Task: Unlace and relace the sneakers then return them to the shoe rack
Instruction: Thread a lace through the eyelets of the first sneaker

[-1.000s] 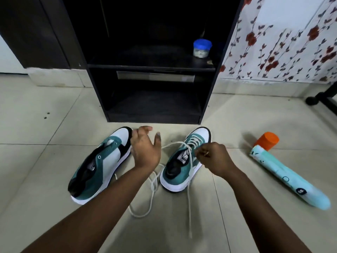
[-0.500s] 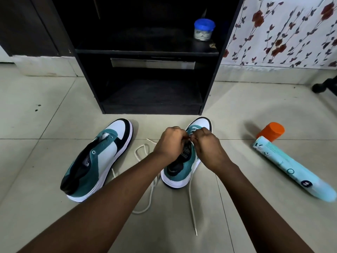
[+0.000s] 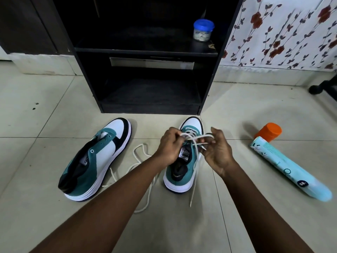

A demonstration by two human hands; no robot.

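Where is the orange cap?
In the head view, the orange cap lies on the floor at the right, on the far end of the blue can, right of the right hand.

Head view, my own body. Two forearms enter from the lower edge, both bare to the frame's border, with no sleeve in view. Left hand (image 3: 170, 146) and right hand (image 3: 218, 150): I wear no glove, watch or wristband on either.

Two sneakers lie on the floor (image 3: 45, 114) before the shoe rack (image 3: 226, 52), the left sneaker (image 3: 102, 157) beside the right sneaker (image 3: 184, 172). A jar (image 3: 203, 30) stands on the rack's upper shelf. A bottle (image 3: 288, 161) lies on the floor, right of the sneakers.
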